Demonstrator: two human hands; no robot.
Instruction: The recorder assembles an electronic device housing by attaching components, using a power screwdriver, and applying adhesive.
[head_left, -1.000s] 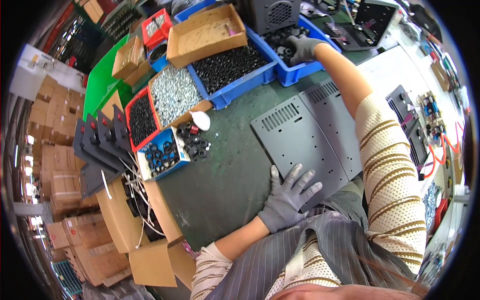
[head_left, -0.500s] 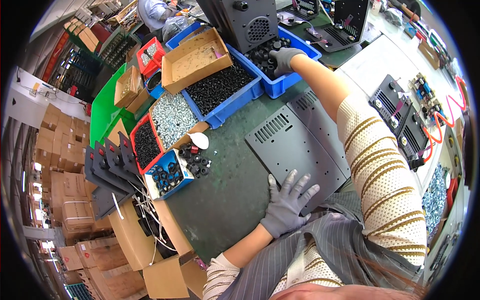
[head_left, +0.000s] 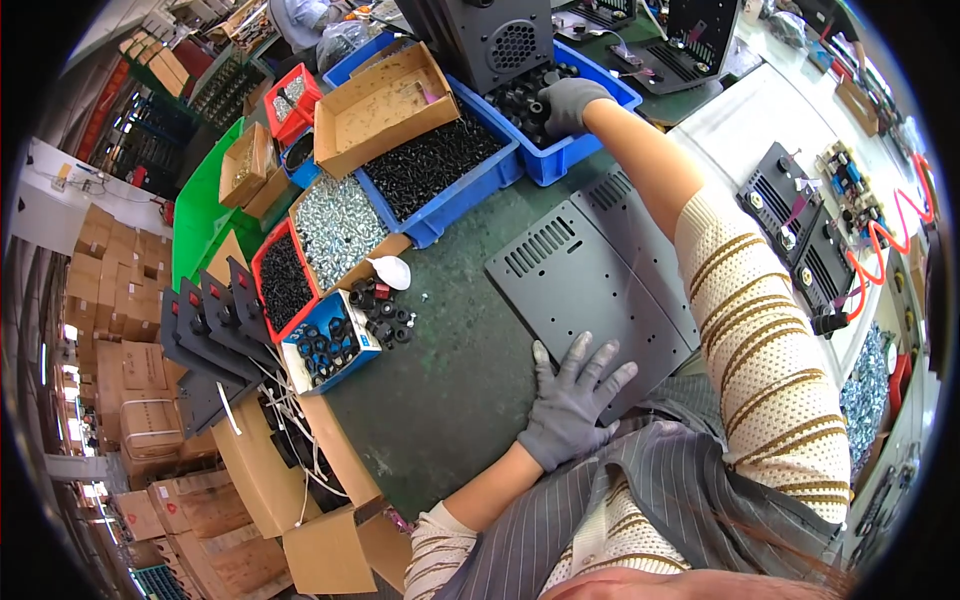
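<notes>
My left hand (head_left: 575,405), in a grey glove, lies with fingers spread on the lower edge of a dark grey metal panel (head_left: 580,290) with slots and small holes. A second, similar panel (head_left: 640,235) lies against its right side, partly under my right arm. My right hand (head_left: 572,106), also gloved, reaches into a blue bin (head_left: 560,165) of round black plastic parts (head_left: 518,104). Its fingers are curled down among them. The fingertips are partly hidden, so I cannot make out what they hold.
Left of the panels stand a blue bin of black screws (head_left: 435,165), a box of silver screws (head_left: 340,225), a red tray (head_left: 285,285) and a small blue box (head_left: 330,345). A tall dark metal housing (head_left: 480,40) rises behind. Slotted panels (head_left: 790,225) and a red coiled hose (head_left: 890,235) are at right.
My right hand has shifted slightly left and its fingers have curled more among the black parts. The left hand stays on the panel. The whole view has moved a little.
</notes>
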